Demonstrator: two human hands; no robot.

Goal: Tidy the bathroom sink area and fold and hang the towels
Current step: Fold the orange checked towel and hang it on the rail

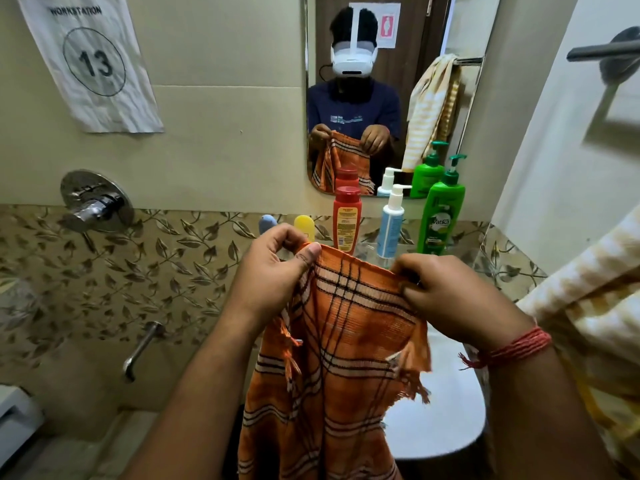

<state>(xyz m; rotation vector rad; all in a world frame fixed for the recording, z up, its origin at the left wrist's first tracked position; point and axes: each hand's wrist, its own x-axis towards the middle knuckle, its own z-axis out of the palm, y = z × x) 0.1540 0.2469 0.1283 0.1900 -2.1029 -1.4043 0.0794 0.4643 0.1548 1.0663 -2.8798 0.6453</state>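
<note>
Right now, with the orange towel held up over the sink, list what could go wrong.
1. The orange towel hangs from pinches at its top edge by the left hand and right hand; either grip slipping could drop it into the sink.
2. The red bottle, white pump bottle and green bottle stand just behind; a swing forward might topple them.

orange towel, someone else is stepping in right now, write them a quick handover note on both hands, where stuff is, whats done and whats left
Left hand: pinches one top corner of the orange checked towel.
Right hand: grips the other top corner.
The towel hangs open and unfolded in front of the white sink.
The red bottle, white pump bottle and green pump bottle stand upright on the ledge under the mirror.
A yellow striped towel hangs at the right.
Left: fold the orange towel and hang it.
</note>
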